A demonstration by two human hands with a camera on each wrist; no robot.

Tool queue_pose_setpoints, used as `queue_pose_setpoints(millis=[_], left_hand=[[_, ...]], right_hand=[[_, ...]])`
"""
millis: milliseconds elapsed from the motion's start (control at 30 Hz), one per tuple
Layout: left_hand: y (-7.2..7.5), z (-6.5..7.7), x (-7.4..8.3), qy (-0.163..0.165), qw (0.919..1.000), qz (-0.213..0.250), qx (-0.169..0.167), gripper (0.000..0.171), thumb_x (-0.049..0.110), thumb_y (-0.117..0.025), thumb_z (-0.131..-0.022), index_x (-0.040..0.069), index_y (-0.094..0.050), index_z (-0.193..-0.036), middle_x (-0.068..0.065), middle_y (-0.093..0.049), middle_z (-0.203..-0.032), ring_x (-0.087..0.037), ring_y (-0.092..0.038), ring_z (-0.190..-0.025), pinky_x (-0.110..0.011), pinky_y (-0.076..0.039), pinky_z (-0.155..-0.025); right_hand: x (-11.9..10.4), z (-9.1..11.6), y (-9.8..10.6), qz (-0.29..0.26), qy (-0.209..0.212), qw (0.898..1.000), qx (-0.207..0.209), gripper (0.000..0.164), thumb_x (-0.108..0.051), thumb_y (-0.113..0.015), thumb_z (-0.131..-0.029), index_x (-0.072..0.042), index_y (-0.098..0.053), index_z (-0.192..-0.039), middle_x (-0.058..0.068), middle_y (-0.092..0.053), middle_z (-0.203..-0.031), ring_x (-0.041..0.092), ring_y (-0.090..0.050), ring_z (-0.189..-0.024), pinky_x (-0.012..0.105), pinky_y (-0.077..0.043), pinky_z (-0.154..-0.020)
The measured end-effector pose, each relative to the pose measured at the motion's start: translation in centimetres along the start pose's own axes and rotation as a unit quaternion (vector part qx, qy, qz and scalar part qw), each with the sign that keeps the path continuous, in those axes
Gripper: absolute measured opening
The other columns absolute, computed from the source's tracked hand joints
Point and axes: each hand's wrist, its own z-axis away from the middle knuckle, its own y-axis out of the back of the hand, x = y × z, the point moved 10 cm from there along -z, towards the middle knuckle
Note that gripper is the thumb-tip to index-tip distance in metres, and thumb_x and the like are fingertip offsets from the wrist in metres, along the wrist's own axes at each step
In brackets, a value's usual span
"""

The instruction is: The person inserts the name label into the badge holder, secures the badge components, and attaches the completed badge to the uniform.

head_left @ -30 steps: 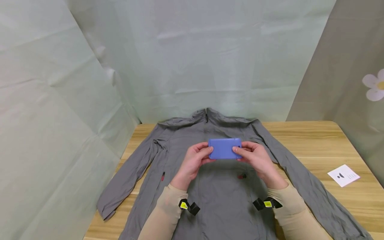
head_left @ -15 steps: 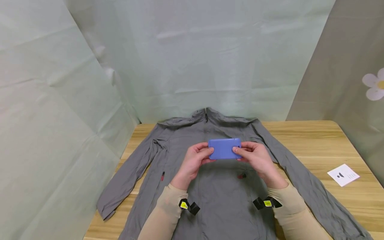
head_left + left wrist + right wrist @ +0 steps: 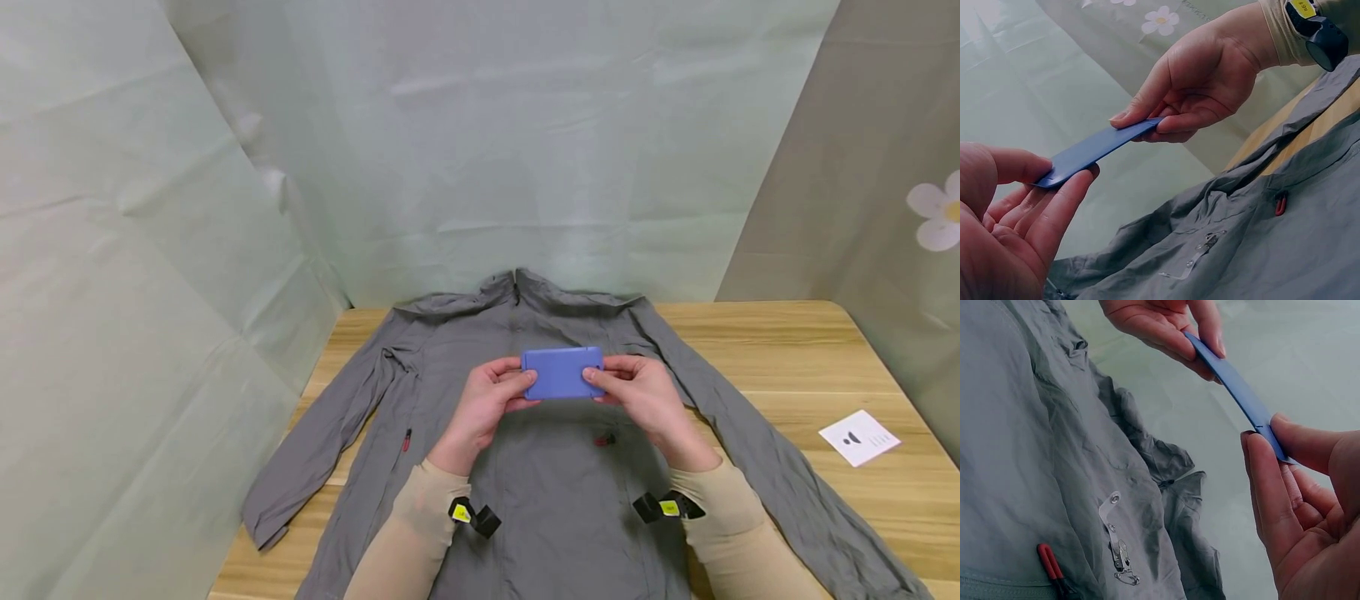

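Both hands pinch a flat blue card holder (image 3: 555, 375) above the jacket. My left hand (image 3: 482, 410) has its left end between thumb and fingers. The right end is in my right hand (image 3: 649, 404), thumb on the near face and fingers behind. Edge-on in the right wrist view, the card holder (image 3: 1235, 390) looks thin, with a small slit near one end. Beneath lies a grey jacket (image 3: 540, 492), spread out with its collar away from me. A clear strap clip with a pin (image 3: 1114, 534) lies on the jacket; in the head view it is hidden.
At the right of the wooden table (image 3: 772, 342) lies a white card (image 3: 858, 438) with a dark figure and small print. Pale sheeting (image 3: 525, 150) rises behind and at the left. Red zipper pulls (image 3: 407, 440) show on the jacket.
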Motion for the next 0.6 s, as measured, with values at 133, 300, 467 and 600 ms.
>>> queue_pose_setpoints(millis=[133, 300, 467, 600], left_hand=[[0.06, 0.09, 0.11, 0.001, 1.0000, 0.001, 0.005, 0.028, -0.003, -0.072, -0.099, -0.014, -0.066, -0.124, -0.013, -0.079, -0.102, -0.015, -0.078, -0.084, -0.036, -0.066, -0.078], [-0.09, 0.30, 0.52, -0.002, 1.0000, -0.003, 0.003, 0.028, -0.002, -0.073, -0.099, -0.015, -0.066, -0.124, -0.015, -0.079, -0.103, -0.015, -0.078, -0.086, -0.034, -0.066, -0.077], [-0.03, 0.34, 0.41, 0.004, 1.0000, -0.005, 0.004, 0.028, -0.002, -0.073, -0.100, -0.014, -0.066, -0.124, -0.015, -0.079, -0.104, -0.016, -0.078, -0.086, -0.034, -0.066, -0.077], [-0.01, 0.34, 0.36, 0.004, 1.0000, -0.005, 0.004, 0.027, -0.002, -0.073, -0.100, -0.013, -0.067, -0.124, -0.015, -0.079, -0.104, -0.016, -0.078, -0.085, -0.034, -0.066, -0.077]], right_hand=[[-0.17, 0.04, -0.06, 0.005, 0.003, 1.000, -0.008, 0.045, -0.019, -0.080, -0.100, 0.013, -0.069, -0.129, 0.014, -0.077, -0.102, 0.013, -0.076, -0.082, 0.032, -0.066, -0.077], [-0.39, 0.14, -0.02, 0.014, 0.004, 1.000, -0.010, 0.045, -0.021, -0.079, -0.101, 0.012, -0.069, -0.129, 0.015, -0.077, -0.104, 0.014, -0.076, -0.084, 0.028, -0.065, -0.077], [-0.35, 0.23, -0.06, 0.011, 0.000, 1.000, -0.011, 0.044, -0.021, -0.079, -0.101, 0.012, -0.070, -0.129, 0.015, -0.077, -0.104, 0.014, -0.077, -0.084, 0.029, -0.065, -0.077], [-0.28, 0.24, -0.05, 0.007, 0.000, 1.000, -0.011, 0.043, -0.019, -0.078, -0.101, 0.012, -0.069, -0.128, 0.014, -0.077, -0.103, 0.014, -0.076, -0.084, 0.029, -0.065, -0.077]])
